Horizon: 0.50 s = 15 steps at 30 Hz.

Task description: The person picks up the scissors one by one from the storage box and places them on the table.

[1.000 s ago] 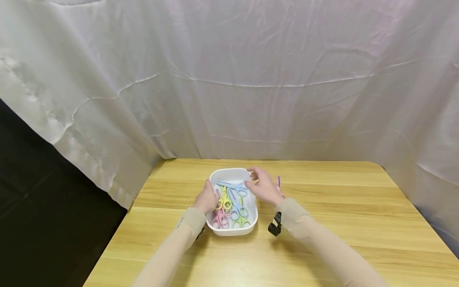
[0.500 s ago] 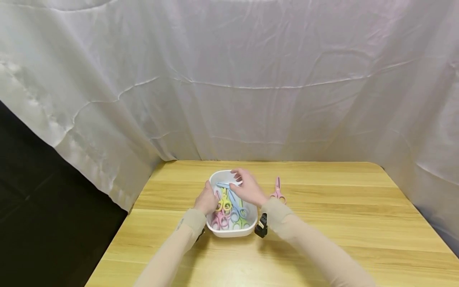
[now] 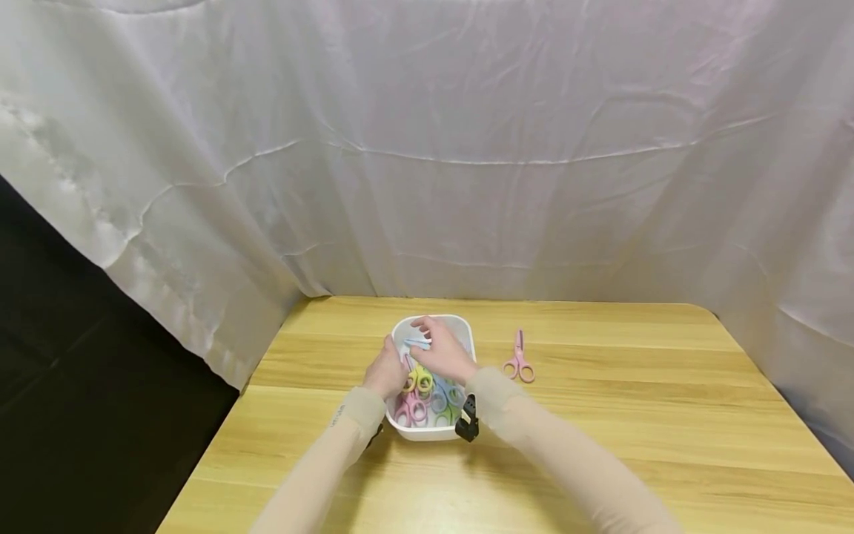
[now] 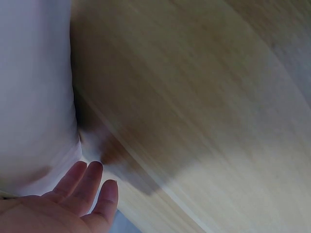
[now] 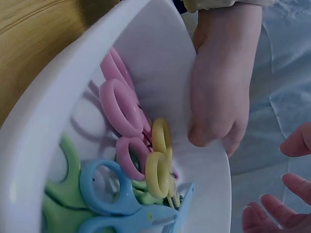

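Note:
A white plastic bin [image 3: 428, 435] holds several children's scissors. My left hand [image 3: 385, 372] grips its left wall, the thumb inside the rim and the fingers along the outside, as the left wrist view shows. Over the bin's far part hovers my right hand [image 3: 445, 354], fingers apart with nothing between them. Below it, partly hidden, lie blue scissors [image 5: 109, 187], with green scissors [image 5: 70, 206] beside them. Yellow scissors [image 5: 158, 174] rest near the left wall with pink scissors [image 5: 114, 107]. Another pair of light blue scissors [image 3: 418, 343] is mostly covered by the right hand.
One pair of pink scissors [image 3: 519, 360] lies on the wooden table [image 3: 634, 415], right of the bin, blades pointing away. A grey-white curtain [image 3: 467, 222] hangs behind the table and along its sides. Black cloth [image 3: 80, 386] covers the far left.
My right hand has moved left from the bin's right rim to over its far left part, uncovering the pink scissors on the table. The left hand stays on the bin.

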Each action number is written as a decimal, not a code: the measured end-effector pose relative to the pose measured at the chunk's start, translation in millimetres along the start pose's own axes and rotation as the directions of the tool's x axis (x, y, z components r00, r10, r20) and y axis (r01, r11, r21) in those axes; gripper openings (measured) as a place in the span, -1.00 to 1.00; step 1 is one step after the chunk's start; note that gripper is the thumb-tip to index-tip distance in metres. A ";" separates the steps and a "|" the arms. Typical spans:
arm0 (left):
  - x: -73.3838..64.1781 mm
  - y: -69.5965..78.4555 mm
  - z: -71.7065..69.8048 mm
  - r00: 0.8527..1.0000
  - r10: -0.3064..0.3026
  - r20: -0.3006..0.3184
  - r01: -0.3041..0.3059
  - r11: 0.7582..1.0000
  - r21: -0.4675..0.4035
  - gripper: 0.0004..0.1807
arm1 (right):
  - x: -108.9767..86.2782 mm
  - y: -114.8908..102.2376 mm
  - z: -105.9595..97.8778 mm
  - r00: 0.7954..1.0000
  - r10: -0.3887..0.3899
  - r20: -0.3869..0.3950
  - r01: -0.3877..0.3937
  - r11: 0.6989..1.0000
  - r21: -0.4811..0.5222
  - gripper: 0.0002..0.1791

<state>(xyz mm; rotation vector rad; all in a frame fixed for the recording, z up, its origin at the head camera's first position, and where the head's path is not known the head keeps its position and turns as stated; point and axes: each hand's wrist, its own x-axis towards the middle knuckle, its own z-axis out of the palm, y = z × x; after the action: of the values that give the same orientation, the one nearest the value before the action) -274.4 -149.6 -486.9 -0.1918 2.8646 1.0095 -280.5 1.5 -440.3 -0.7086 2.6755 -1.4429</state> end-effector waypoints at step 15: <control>0.9 0.0 0.1 1.000 0.001 0.005 -0.001 1.000 0.003 -0.05 | 10.7 4.8 14.4 0.995 0.101 0.014 -0.100 0.993 -0.054 -0.42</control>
<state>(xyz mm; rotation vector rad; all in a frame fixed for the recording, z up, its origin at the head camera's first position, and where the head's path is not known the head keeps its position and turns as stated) -275.3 -149.6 -487.2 -0.1876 2.8624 1.0040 -288.6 -11.9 -450.3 -0.5768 2.7036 -1.3404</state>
